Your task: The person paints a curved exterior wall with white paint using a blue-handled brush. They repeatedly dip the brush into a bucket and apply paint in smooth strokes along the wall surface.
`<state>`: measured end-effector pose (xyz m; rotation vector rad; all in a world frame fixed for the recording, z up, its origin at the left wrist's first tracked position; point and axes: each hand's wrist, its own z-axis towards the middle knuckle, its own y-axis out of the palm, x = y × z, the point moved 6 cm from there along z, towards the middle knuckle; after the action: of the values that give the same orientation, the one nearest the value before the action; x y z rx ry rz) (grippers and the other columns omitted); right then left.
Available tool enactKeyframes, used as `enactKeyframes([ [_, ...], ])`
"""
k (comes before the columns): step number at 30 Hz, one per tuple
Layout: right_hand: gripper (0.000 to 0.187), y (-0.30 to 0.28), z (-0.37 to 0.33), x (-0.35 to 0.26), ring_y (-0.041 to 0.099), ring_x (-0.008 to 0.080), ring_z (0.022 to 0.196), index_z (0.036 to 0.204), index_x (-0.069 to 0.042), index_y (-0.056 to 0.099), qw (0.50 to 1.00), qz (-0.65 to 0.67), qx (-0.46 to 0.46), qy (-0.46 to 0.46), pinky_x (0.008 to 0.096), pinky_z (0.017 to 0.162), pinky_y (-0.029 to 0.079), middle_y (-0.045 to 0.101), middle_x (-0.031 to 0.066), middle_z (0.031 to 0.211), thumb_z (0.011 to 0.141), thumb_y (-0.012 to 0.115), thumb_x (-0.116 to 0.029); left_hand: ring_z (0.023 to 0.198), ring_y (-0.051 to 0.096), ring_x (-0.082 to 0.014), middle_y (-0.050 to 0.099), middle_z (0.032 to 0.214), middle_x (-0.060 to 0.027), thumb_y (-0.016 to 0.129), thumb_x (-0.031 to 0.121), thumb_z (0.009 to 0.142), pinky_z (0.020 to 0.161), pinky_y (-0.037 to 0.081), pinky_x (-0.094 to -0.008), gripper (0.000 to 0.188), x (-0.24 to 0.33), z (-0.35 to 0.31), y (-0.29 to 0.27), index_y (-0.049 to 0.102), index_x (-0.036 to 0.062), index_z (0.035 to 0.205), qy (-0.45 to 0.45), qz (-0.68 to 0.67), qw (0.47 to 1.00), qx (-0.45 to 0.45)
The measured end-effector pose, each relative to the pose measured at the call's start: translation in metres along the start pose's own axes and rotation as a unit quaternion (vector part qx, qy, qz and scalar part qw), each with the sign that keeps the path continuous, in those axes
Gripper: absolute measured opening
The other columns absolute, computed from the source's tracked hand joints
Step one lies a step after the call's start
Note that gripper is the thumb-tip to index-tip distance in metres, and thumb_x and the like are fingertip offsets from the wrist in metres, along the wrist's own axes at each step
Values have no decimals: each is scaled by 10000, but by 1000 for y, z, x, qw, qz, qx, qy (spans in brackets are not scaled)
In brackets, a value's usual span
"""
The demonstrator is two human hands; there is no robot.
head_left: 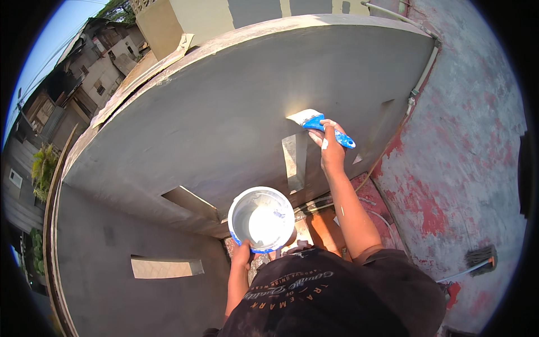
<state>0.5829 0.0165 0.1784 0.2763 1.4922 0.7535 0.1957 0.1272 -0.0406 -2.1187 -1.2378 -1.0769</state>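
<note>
My right hand (332, 144) is closed around the blue handle of a paintbrush (316, 121). White paint coats the brush's bristles, whose tip touches the grey wall (236, 106) just above a narrow slot in it. A pale, wet-looking patch shows on the wall around the tip. Splashes of white paint mark the fingers of this hand. Lower down, my left hand (241, 255) grips the near left rim of a round white bucket (231, 216) with blue smears on its edge. White paint (263, 224) lies inside the bucket.
Several slots (293, 163) pierce the wall, and a second grey wall (112, 230) meets it at left. A pipe (425, 70) runs down the right end. Beside me, a worn red and grey surface (449, 157) carries a broom (481, 261). A hose (387, 219) lies near my right arm.
</note>
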Motion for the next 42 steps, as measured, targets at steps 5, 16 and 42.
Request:
enactKeyframes([
  [5, 229, 77, 55, -126, 730, 300, 955, 1116, 55, 580, 974, 8, -89, -209, 368, 853, 641, 611, 149, 1096, 999, 533, -136, 783, 692, -253, 628, 1066, -179, 496, 82, 839, 570, 632, -349, 502, 3, -4, 26, 496, -36, 1327, -6, -58, 998, -24],
  [16, 165, -63, 30, 24, 717, 252, 960, 1070, -7, 638, 999, -15, 24, 28, 369, 876, 610, 659, 128, 1071, 1004, 573, -143, 865, 672, -276, 630, 1110, -196, 490, 64, 817, 645, 600, -388, 522, 3, 4, 57, 487, -75, 1320, 1, -53, 998, -43],
  [42, 187, -48, 93, -32, 733, 273, 951, 1064, 28, 645, 999, -9, -17, -45, 343, 817, 625, 671, 158, 1054, 984, 611, -137, 971, 682, -296, 592, 1205, -217, 476, 59, 869, 698, 641, -389, 513, 30, 22, 98, 461, -51, 1370, -43, -33, 995, -83],
])
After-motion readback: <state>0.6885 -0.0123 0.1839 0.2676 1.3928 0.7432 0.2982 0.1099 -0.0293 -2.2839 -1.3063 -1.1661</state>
